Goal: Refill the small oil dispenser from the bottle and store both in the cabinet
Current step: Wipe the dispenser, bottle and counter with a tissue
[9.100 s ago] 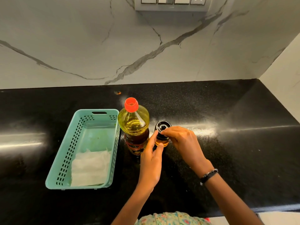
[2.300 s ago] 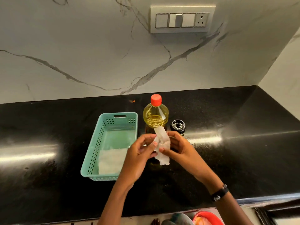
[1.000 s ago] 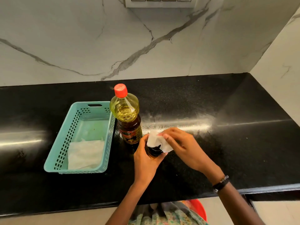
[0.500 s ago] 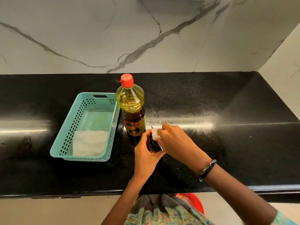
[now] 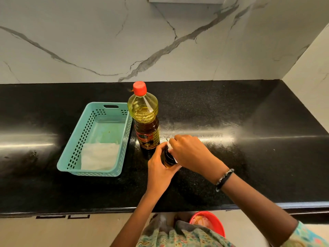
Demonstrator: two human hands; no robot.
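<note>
Now my left hand (image 5: 159,172) grips the dispenser (image 5: 168,157) on the counter (image 5: 249,157), while my right hand (image 5: 190,152) pinches a tissue (image 5: 169,146) against its top. Just behind stands the bottle (image 5: 145,120), capped, beside the basket (image 5: 78,139).

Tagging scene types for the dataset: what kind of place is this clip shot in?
Most likely a home kitchen: a polished black stone counter against a marble-look backsplash, a bottle of cooking oil beside a teal basket, and a small oil dispenser being wiped.
</note>
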